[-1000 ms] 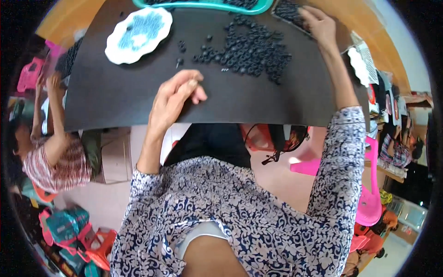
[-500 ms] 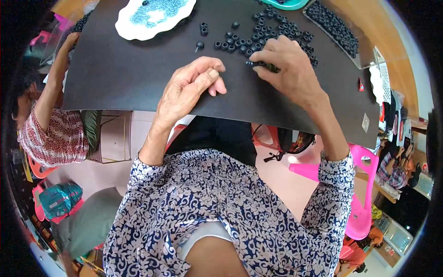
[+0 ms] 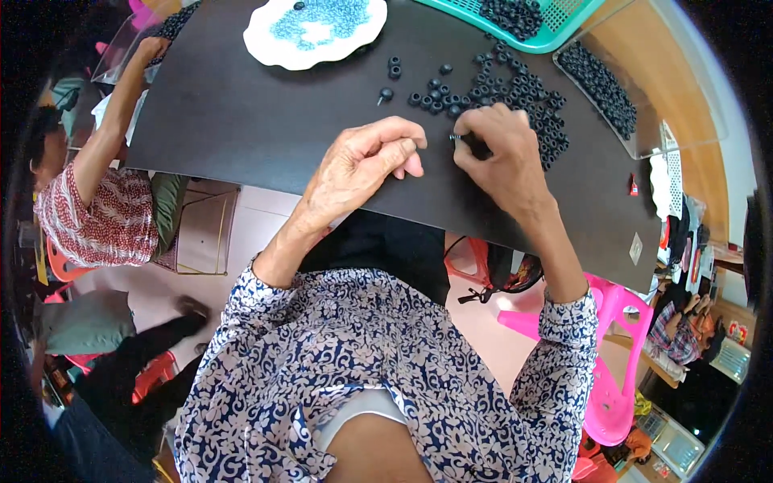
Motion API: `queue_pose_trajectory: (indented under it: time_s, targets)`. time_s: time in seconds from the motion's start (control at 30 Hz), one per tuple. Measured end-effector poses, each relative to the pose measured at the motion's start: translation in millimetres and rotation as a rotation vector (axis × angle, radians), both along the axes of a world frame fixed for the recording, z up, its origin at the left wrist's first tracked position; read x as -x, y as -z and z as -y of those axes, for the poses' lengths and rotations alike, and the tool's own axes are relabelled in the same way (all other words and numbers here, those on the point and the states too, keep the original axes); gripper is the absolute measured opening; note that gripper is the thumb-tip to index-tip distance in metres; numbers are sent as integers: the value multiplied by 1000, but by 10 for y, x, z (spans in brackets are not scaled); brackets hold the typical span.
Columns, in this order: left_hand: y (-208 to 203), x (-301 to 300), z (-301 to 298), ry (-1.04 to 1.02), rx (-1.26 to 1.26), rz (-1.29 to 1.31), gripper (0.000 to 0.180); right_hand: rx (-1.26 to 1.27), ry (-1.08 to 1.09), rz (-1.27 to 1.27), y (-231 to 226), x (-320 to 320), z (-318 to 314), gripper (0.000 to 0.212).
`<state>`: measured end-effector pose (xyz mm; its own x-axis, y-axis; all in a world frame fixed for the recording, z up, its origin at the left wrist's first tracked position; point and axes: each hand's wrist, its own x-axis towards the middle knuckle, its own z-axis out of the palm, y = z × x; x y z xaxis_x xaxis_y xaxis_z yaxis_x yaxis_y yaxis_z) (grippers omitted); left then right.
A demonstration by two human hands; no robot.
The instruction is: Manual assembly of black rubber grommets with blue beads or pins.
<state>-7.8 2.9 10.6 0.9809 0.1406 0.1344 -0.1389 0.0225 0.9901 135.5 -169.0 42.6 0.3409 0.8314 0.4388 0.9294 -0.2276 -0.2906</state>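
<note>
My left hand [image 3: 366, 165] hovers over the near part of the dark table, its fingers curled and the thumb pressed to the index finger. Whatever lies in that pinch, if anything, is hidden. To its right, my right hand [image 3: 507, 153] has thumb and fingers closed around a small black part. A thin, ridged, spring-like end [image 3: 455, 138] pokes out from it toward my left hand. Just beyond the right hand spreads a heap of round black caps with holes [image 3: 519, 88]. One black cap with a thin pin [image 3: 386, 95] lies apart.
A scalloped white plate [image 3: 266, 50] bears small pale-blue pieces. Behind the heap is a green basket [image 3: 555, 42] of black parts; a clear bin [image 3: 684, 146] with more stands right. A small red packet [image 3: 633, 185] lies near the right edge. At left another person's arm [image 3: 113, 121] reaches in.
The view has shifted, so the table's things appear further right and lower. My hands have come a little closer together. At lower left, a passing person's legs now show.
</note>
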Motion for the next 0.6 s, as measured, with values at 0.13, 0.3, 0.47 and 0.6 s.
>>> queue_pose_trajectory:
  time_s: [0.13,0.3,0.47,0.6]
  targets:
    - [-266,-56,-105,-220,-329,90,17,-142,-1,-241,124,94,43,20]
    - [-429,-363,-276,-335,-759,180,17,-147,-57,-255,177,233,48,21]
    - [-400,-802,-265,-275,-929,338,17,-228,-46,-215,260,275,83,21]
    - [-321,-1154,-411,-188,-1054,351,19,-264,-39,-228,266,281,73,22]
